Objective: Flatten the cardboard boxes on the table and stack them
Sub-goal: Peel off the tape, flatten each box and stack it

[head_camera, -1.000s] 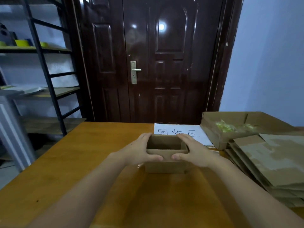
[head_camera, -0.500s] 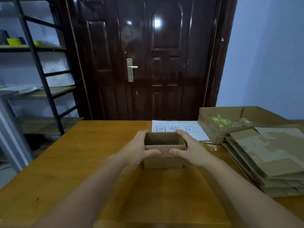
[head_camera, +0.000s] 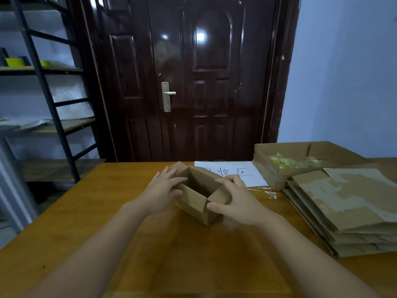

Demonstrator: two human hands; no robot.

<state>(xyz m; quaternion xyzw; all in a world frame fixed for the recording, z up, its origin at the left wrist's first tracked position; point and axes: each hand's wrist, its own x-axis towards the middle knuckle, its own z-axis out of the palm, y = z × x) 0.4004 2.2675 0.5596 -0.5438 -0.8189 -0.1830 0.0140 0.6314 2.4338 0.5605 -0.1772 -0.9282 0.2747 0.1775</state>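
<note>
A small open cardboard box (head_camera: 198,196) sits on the wooden table (head_camera: 86,211), turned so one corner faces me, its top flaps spread. My left hand (head_camera: 163,190) lies against the box's left side with straight fingers reaching over the rim. My right hand (head_camera: 233,201) holds the right side, fingers bent over the far rim and thumb on the near flap. A stack of flattened cardboard boxes (head_camera: 348,209) lies to the right.
A shallow open cardboard box (head_camera: 277,173) holding yellow-green scraps stands at the back right, beside a white paper sign (head_camera: 240,173) with written characters. A dark door (head_camera: 204,82) is behind the table, and a metal shelf rack (head_camera: 43,104) stands to the left.
The box has been turned from square-on to corner-first and its flaps have spread. Both hands shifted with it, the left hand's fingers now lying straighter on the rim.
</note>
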